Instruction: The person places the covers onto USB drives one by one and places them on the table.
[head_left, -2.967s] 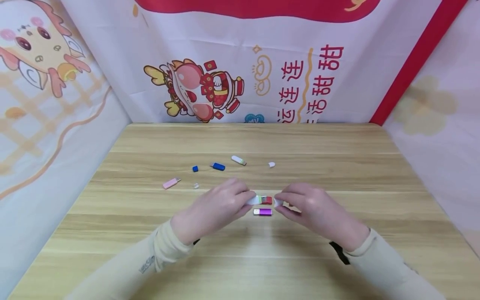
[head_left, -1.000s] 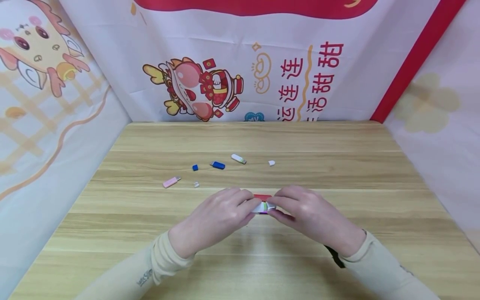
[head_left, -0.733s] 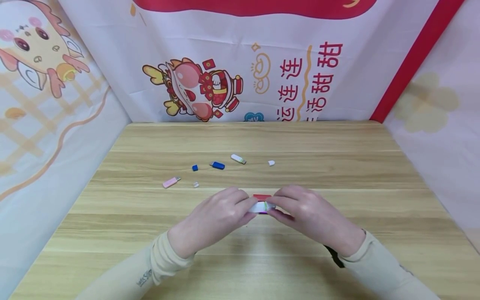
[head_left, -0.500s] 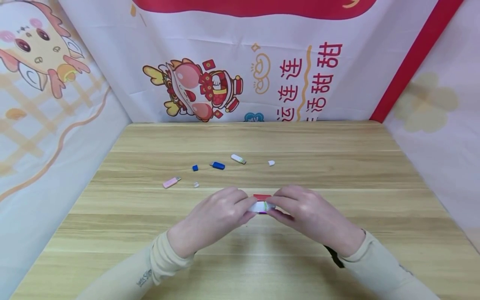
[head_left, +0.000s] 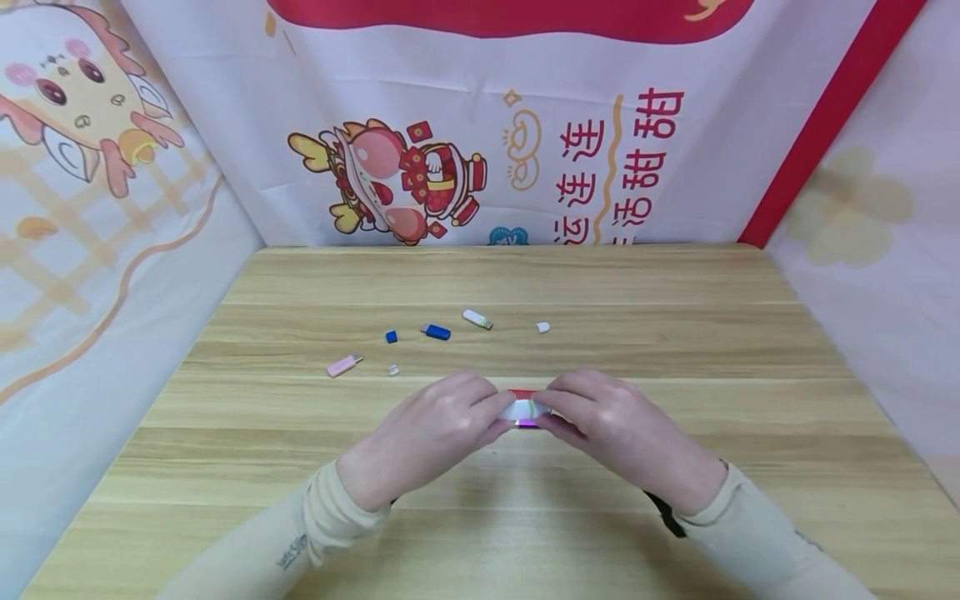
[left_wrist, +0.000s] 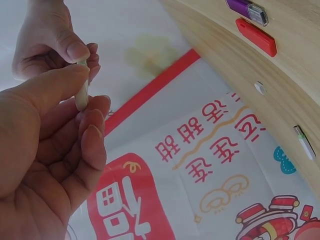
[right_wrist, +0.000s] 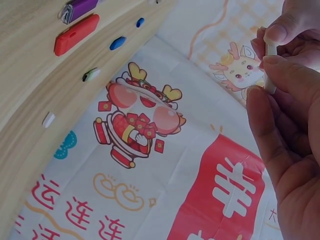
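My left hand (head_left: 431,437) pinches the body of a white USB flash drive (head_left: 516,409) between thumb and fingers. At the drive's other end, my right hand (head_left: 626,433) pinches its white cap, which is mostly hidden by the fingers. A green band shows where body and cap meet. In the right wrist view, the white drive (right_wrist: 270,79) runs between both hands. A red USB flash drive (left_wrist: 256,37) and a purple one (left_wrist: 248,11) with a metal end lie on the table. From the head view, the hands partly cover both.
Farther back on the wooden table (head_left: 637,292) lie a second white USB flash drive (head_left: 477,319), a loose white cap (head_left: 543,327), a blue drive (head_left: 437,332) and its blue cap (head_left: 392,337). At left are a pink drive (head_left: 344,365) and a clear cap (head_left: 393,370). Printed cloth surrounds the table.
Three seconds ago the white drive and its cap were apart, with the metal plug showing. They have come together end to end. Over the last second the hands have barely moved.
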